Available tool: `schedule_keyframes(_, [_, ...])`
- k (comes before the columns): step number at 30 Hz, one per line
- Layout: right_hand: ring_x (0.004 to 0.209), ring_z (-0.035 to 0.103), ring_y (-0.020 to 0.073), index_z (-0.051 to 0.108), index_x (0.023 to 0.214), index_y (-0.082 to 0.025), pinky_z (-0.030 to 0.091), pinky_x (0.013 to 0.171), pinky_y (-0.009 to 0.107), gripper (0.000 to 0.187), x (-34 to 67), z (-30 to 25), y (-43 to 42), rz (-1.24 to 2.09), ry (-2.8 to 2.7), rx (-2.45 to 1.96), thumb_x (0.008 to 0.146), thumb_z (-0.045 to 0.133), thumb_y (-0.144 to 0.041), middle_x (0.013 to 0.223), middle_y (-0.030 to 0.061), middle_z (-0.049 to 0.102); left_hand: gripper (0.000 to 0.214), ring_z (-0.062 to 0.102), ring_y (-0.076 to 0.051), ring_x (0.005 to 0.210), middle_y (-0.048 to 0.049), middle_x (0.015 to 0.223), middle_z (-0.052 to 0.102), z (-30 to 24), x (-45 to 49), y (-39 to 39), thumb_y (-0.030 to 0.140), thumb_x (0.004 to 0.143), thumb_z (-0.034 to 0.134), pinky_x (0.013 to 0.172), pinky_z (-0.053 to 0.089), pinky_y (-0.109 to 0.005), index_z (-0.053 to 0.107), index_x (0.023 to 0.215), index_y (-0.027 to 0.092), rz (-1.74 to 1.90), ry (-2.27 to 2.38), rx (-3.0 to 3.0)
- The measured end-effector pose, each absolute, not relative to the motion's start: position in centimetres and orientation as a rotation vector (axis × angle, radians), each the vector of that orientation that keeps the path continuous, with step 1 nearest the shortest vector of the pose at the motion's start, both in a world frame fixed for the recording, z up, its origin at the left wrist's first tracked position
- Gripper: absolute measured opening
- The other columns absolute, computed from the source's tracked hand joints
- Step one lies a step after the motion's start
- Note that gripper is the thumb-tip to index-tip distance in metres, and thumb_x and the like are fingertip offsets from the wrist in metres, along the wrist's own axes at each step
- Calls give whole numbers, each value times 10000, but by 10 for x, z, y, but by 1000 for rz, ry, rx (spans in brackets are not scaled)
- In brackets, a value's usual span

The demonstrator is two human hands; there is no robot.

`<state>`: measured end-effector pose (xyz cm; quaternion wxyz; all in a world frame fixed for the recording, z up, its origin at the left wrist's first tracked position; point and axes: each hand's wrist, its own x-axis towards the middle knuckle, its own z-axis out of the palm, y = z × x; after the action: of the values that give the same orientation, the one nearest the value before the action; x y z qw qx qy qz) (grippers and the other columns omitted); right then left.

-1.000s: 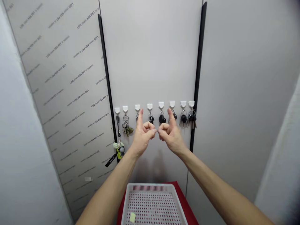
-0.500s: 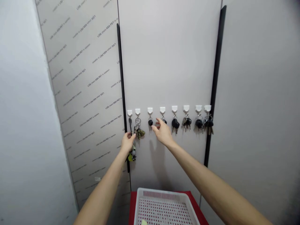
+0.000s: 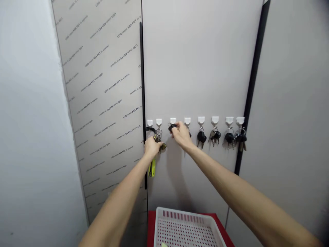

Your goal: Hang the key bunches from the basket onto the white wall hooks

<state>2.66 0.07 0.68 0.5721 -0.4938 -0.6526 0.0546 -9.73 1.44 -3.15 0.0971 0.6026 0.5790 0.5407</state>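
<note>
Closed, my left hand (image 3: 152, 146) is at the leftmost hooks, around a keychain whose black strap (image 3: 151, 129) bends above the fingers. Its yellow-green tag (image 3: 151, 168) dangles below. The fingertips are against a key bunch with an olive fob (image 3: 163, 146) on the second hook; the exact contact is hidden. My right hand (image 3: 182, 133) pinches a black-headed key (image 3: 172, 128) under the third hook (image 3: 173, 120). The key is tilted sideways, its ring near the hook. Behind that hand, keys on the fourth hook (image 3: 187, 120) are partly covered.
Further right, several white hooks carry key bunches, such as the black-headed keys (image 3: 202, 137). Black handle strips (image 3: 143, 85) run up the pale cabinet door (image 3: 197, 61). Below, a white perforated basket (image 3: 185, 215) stands on a red surface (image 3: 151, 223).
My right hand has moved onto the third hook's key, now lifted and tilted. My left hand has shifted up slightly; the strap has bent and the tag has turned. The camera view has shifted a little.
</note>
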Motion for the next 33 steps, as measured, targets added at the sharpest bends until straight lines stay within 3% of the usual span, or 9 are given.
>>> schedule_keyframes(5, [665,484,148,473,819,-140,373,634,275,256,12,-14,2,171,-1622,-1237,623,321,-205,701,48,531,199,494,-122,546,-22,600,552,-26,-94,14,295,502,542,495,362,-213,522,631,145,1657,1616,1717])
schedule_keyframes(12, [405,419,59,436,909,-164,365,408,184,290,0,10,9,493,-1567,-1008,642,321,-179,554,-30,456,211,453,-86,488,7,555,523,38,-104,11,327,500,519,447,335,-184,521,594,138,1886,1568,1681])
schedule_keyframes(17, [361,404,44,437,907,-159,325,339,155,290,5,10,5,679,-1590,-1010,633,342,-138,527,-38,441,189,447,-93,490,5,535,508,54,-103,3,307,495,509,449,321,-185,517,576,136,1803,1688,1886])
schedule_keyframes(22, [367,409,49,461,876,-153,316,327,149,262,19,-4,-3,743,-1679,-1007,636,357,-139,498,-36,441,147,445,-114,479,2,449,469,47,-106,3,280,467,529,442,308,-198,494,478,137,1360,1782,2135])
schedule_keyframes(33, [347,389,32,448,861,-156,295,324,137,238,47,-29,-11,907,-1627,-1010,639,363,-141,484,-49,439,157,314,-55,339,52,329,300,57,-88,2,257,532,479,360,229,-188,415,441,146,1584,1538,1751])
